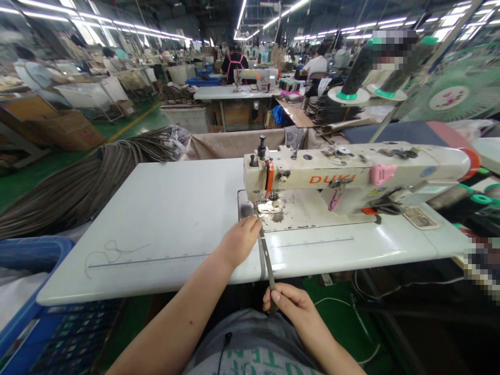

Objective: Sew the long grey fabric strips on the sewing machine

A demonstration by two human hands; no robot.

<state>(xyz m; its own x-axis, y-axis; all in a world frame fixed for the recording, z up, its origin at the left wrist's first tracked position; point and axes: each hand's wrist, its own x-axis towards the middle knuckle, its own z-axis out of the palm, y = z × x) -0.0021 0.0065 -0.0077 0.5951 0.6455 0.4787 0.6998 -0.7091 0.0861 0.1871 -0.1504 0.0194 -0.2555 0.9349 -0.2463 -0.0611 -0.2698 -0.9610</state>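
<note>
Two bare hands work a narrow dark strip (pixel 269 258) at a sewing machine (pixel 351 172) on a crowded workshop floor. The strip runs from beside the machine's needle area, across the front of the white tabletop (pixel 183 208) and over its near edge. The left hand (pixel 239 240), its forearm slanting up from lower left, rests palm down on the tabletop, fingers loosely bent and bunched together, tips at the strip's upper part; whether they pinch it or merely press cannot be told. The right hand (pixel 291 304), reaching in from lower right, is closed on the strip just off the table's edge, thumb on top and fingers curled beneath, in front of a gray shirt (pixel 250 349) with green lettering.

Both forearms are cut off by the frame's lower edge. The left hand and forearm cover part of the ruler line (pixel 156 260) printed along the tabletop, and the strip's far end is lost among the metal parts near the needle. Part of the shirt's lettering falls outside the frame. Pixelated patches obscure spots at upper right and on the right edge, while workers behind are small and blurred.
</note>
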